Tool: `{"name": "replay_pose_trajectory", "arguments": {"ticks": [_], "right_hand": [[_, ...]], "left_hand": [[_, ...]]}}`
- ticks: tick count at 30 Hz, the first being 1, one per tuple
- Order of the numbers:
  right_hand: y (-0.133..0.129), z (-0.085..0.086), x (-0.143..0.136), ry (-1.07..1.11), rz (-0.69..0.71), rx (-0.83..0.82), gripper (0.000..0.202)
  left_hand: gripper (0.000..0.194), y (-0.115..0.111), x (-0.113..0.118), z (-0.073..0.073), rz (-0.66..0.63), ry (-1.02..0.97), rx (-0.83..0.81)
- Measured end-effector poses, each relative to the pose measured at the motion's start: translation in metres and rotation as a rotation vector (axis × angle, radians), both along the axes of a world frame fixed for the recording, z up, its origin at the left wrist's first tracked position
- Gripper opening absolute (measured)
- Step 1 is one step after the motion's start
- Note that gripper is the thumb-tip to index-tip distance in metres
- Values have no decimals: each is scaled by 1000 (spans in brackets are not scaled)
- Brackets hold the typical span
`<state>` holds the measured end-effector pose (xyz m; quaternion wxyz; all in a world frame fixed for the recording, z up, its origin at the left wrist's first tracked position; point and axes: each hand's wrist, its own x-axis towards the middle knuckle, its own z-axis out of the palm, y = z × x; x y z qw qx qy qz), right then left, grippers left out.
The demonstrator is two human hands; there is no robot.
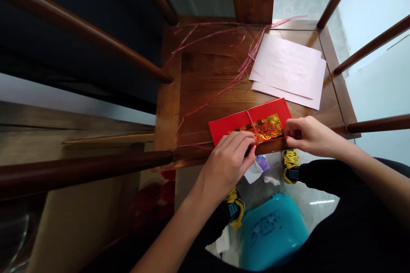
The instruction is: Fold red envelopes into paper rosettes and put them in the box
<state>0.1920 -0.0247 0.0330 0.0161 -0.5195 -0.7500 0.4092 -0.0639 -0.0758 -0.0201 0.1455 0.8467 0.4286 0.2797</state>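
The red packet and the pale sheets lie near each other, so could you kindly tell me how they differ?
The red packet is long, narrow and bears a shiny gold panel; the pale sheets are pinkish-white and broader.
A thin pink strand crosses the red packet, whereas the pale sheets overlap loosely.
The left hand covers part of the red packet; neither hand covers the pale sheets.
Both lie on the wooden surface.
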Motion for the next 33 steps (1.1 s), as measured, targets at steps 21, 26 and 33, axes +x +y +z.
{"name": "replay_pose_trajectory", "arguments": {"ticks": [21, 26, 33], "right_hand": [[1, 5, 0, -104, 48, -14, 18], [-4, 7, -7, -215, 196, 181, 21], [-15, -9, -32, -243, 359, 515, 20]], "left_hand": [[13, -1, 5, 5, 38, 16, -38], [9, -2, 7, 10, 51, 96, -10], [9, 0, 9, 10, 25, 121, -39]]}}
